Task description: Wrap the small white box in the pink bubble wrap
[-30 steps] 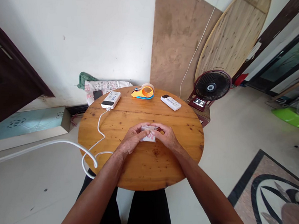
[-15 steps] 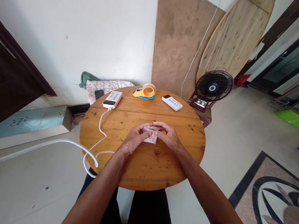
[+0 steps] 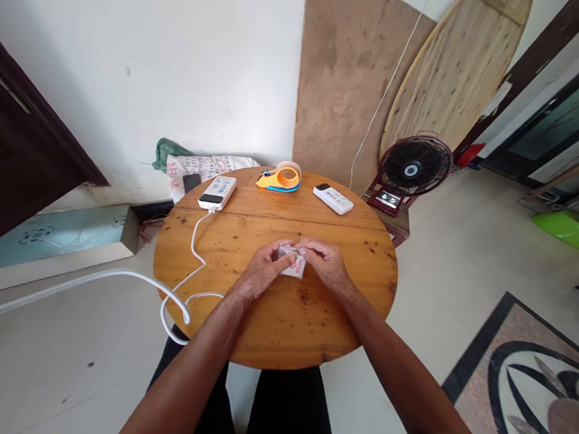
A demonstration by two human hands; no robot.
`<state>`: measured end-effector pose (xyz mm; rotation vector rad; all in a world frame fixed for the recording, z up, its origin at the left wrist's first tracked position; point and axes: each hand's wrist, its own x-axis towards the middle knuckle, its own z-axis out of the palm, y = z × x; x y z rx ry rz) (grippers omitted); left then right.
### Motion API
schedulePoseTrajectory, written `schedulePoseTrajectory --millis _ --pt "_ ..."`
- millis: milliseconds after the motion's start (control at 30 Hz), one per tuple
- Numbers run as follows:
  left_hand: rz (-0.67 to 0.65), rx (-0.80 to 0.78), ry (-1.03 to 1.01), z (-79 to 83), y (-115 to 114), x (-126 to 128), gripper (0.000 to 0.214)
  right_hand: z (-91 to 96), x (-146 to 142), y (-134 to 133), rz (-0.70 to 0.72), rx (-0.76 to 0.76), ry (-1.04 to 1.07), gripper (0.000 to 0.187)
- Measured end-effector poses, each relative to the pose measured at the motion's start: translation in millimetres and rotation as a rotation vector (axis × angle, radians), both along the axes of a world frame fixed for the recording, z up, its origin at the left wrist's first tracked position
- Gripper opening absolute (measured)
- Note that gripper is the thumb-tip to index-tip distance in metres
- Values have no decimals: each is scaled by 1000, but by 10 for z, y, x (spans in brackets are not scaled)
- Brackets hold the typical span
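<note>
A small white packet with red print (image 3: 297, 267) is held just over the middle of the round wooden table (image 3: 278, 333). My left hand (image 3: 266, 266) grips its left side, with the thumb lying across its face. At the packet's upper right edge, my right hand (image 3: 323, 257) pinches with thumb and forefinger. What lies between those fingertips is too small to make out, though it seems to be the packet's edge. The far side of the packet is hidden by my fingers.
Toward the back of the table are a white power bank (image 3: 218, 193) with a white cable (image 3: 195, 243), an orange tape dispenser (image 3: 281, 178) and a second white power bank (image 3: 334, 199). A fan (image 3: 412, 169) stands beyond the right edge. Printed sacking (image 3: 206, 164) lies behind the table.
My right hand's fingers have drawn together into a pinch at the packet's upper edge, leaving more of its printed face uncovered. The left hand stays nearly still.
</note>
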<state>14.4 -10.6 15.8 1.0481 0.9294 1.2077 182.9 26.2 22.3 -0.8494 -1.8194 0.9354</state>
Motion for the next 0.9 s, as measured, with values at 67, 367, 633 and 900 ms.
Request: schedulePoseTrajectory --millis 67,367,633,900 --pt "3 -23 -14 15 -2 6 51 -5 -2 -10 -7 49 -6 19" --pt "4 -39 -34 15 7 3 47 29 -17 -63 -34 170 -73 17" --pt "13 -71 -52 33 2 -2 47 5 -12 -80 -54 162 -97 15" --pt "41 -81 -98 8 9 -6 47 2 -25 -100 -34 230 -156 16"
